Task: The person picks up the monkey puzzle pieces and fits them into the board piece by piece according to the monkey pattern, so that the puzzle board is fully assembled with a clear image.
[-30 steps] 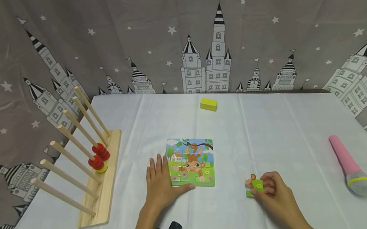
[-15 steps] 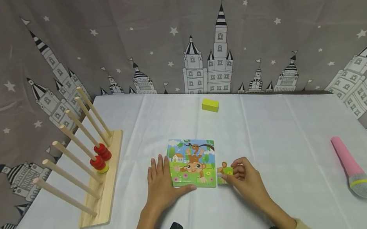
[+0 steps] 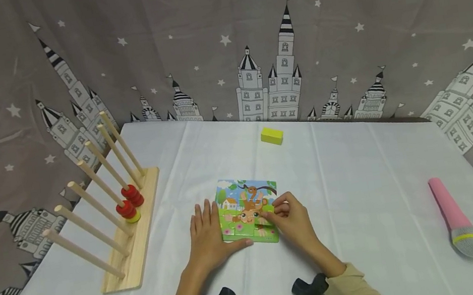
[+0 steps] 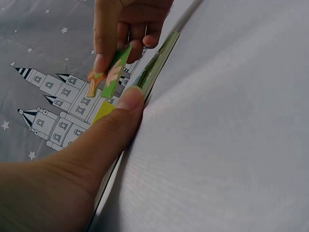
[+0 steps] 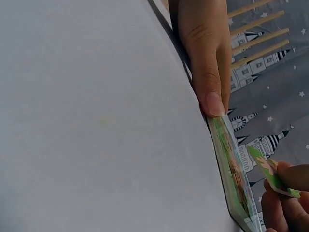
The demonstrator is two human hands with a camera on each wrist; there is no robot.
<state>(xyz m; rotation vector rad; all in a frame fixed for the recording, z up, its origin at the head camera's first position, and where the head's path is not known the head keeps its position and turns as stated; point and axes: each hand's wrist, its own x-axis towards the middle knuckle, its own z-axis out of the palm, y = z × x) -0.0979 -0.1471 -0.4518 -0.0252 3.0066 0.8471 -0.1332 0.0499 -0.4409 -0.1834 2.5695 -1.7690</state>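
A square jigsaw puzzle [image 3: 234,215] with a hanging monkey picture lies at the middle of the table in the head view. My left hand [image 3: 206,241] lies spread along its left side, with the thumb resting on the front edge. Over the right part of the puzzle, my right hand [image 3: 294,223] pinches a puzzle piece [image 4: 116,75] between thumb and fingers. Both wrist views show this green piece with a pale monkey hand on it, tilted and raised off the board. The fingers partly cover the puzzle's lower right in the head view.
A wooden peg rack [image 3: 146,207] with several red rings [image 3: 132,196] and a yellow one stands at the left. Toward the back lies a yellow block [image 3: 272,136]. A pink toy microphone [image 3: 452,209] lies at the right. A grey castle-print curtain [image 3: 183,38] hangs behind the white table.
My right hand has carried the puzzle piece left from the bare cloth, past the puzzle's right edge, to above the puzzle. The left hand has stayed in place.
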